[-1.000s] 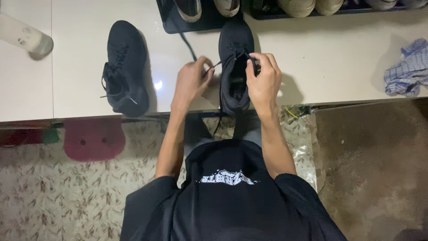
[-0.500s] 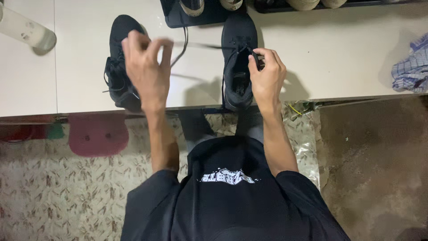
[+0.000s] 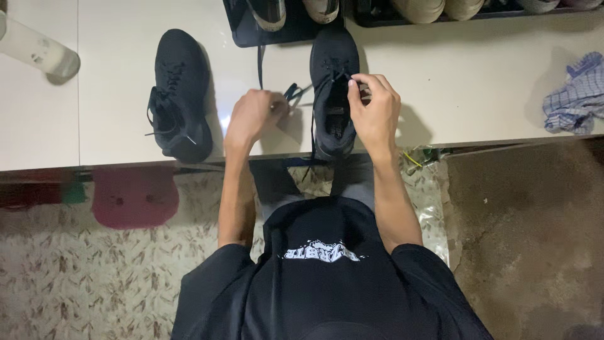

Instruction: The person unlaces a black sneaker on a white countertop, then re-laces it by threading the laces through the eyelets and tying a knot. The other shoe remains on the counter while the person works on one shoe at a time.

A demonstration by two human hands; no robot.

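A black shoe [image 3: 333, 88] stands on the white desk [image 3: 465, 82], toe pointing away. The left hand [image 3: 251, 116], just left of the shoe, has its grip pinched on the lace [image 3: 293, 93]. The right hand [image 3: 375, 113] grasps the shoe's right edge beside the eyelets. A second black shoe [image 3: 177, 94] lies well apart to the left.

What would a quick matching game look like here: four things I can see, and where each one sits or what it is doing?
Things:
1. left hand
2. right hand
3. second black shoe
4. checked cloth

Places or states:
A. lying crumpled at the far right of the white surface
B. lying apart to the left, untouched
C. pinching the black lace beside the shoe
D. resting on the shoe's opening, fingers at the eyelets

Pairs: 1-C, 2-D, 3-B, 4-A
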